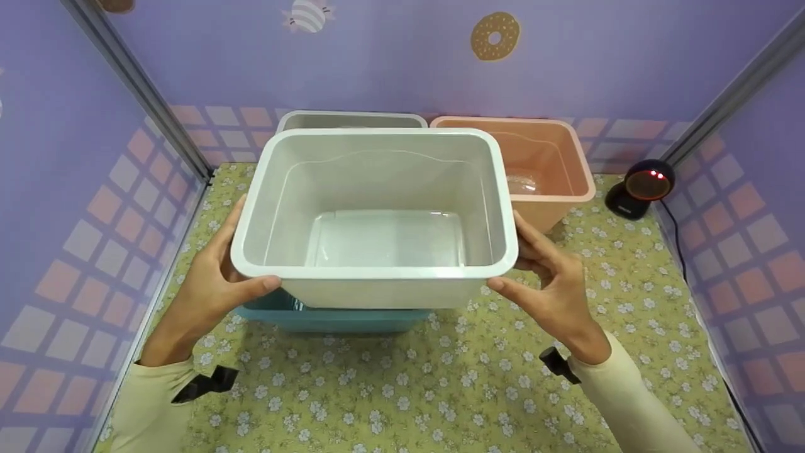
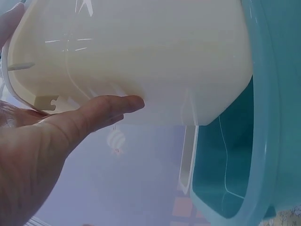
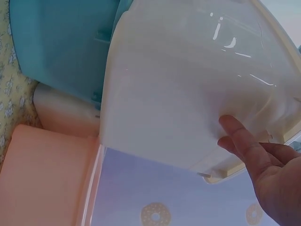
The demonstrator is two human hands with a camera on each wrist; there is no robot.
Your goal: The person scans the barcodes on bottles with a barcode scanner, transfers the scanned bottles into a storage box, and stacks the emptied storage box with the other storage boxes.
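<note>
A white plastic storage bin (image 1: 377, 273), with nothing inside, is held raised with its open top tilted toward the head camera. My left hand (image 1: 217, 286) grips its left end, thumb at the front rim and fingers along the outer wall. On the right end, my right hand (image 1: 553, 286) holds it the same way; its fingertips (image 3: 230, 123) touch the outside wall in the right wrist view. Below the white bin is a teal bin (image 1: 352, 321), largely hidden in the head view. Its rim (image 2: 264, 155) shows close to the white bin's base in the left wrist view.
A peach bin (image 1: 546, 211) stands at the back right, beside a greyish bin (image 1: 352, 116) mostly covered by the white one. A black scanner (image 1: 641, 187) with red lights and a cable sits far right. Purple walls enclose the flowered tabletop (image 1: 503, 390).
</note>
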